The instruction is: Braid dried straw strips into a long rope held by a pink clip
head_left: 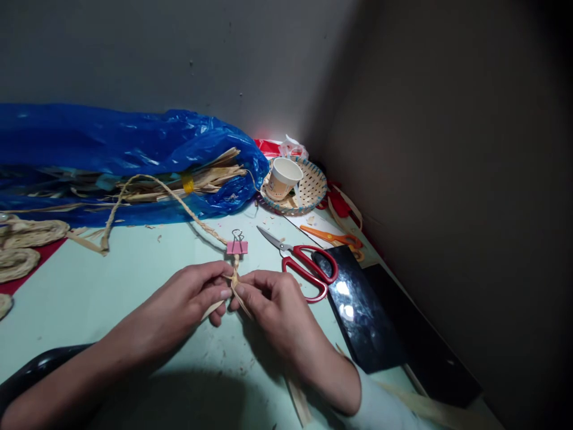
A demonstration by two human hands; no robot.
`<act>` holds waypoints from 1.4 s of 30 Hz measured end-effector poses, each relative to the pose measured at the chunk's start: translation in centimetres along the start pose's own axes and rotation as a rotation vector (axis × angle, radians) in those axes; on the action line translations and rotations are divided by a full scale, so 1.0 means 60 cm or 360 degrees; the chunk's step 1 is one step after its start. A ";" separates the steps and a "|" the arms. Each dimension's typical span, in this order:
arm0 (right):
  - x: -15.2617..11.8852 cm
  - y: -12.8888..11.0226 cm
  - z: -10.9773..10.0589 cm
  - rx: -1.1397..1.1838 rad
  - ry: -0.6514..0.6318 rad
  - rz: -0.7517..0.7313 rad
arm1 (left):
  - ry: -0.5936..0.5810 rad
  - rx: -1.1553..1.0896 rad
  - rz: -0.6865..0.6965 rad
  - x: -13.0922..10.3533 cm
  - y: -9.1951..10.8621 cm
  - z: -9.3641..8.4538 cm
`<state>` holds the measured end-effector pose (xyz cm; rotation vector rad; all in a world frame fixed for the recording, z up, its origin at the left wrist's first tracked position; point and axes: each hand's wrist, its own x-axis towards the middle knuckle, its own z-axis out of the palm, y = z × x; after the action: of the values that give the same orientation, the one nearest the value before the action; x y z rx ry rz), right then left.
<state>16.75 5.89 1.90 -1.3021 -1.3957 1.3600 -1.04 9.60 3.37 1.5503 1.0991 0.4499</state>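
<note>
Both hands meet at the loose end of a straw braid [179,202], just below a pink binder clip [237,247] that grips the cord. My left hand [192,295] pinches pale straw strands between thumb and fingers, and a flat strip sticks out below it. From the other side, my right hand [275,304] pinches further strands [244,306] that hang down from the braid. Beyond the clip the finished cord arcs up to the left across a blue plastic bag. Parts of the strands are hidden by the fingers.
Red-handled scissors [308,269] lie right of my hands, near orange scissors [333,236] and a dark glossy slab [362,316]. A paper cup [283,179] sits in a woven basket [313,185]. Straw bundles fill the blue bag [111,137]. Coiled braids [33,232] lie at left.
</note>
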 end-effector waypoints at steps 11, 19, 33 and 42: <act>-0.019 -0.009 0.003 -0.0739 0.0087 -0.0064 | 0.0160 -0.0303 -0.0170 -0.007 -0.012 0.025; -0.018 -0.025 -0.008 -0.0868 0.0010 -0.0084 | 0.0310 -0.0113 -0.0152 0.000 -0.001 0.033; -0.027 -0.031 -0.008 -0.1094 0.0063 -0.0026 | 0.0344 -0.0218 -0.0219 -0.005 0.011 0.037; -0.032 -0.025 -0.003 -0.1189 0.0177 -0.0168 | 0.0403 -0.0202 -0.0221 -0.003 -0.001 0.037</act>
<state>17.04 4.21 3.66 -1.6981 -1.9506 0.6831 0.58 8.21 2.66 1.3207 1.3369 0.6208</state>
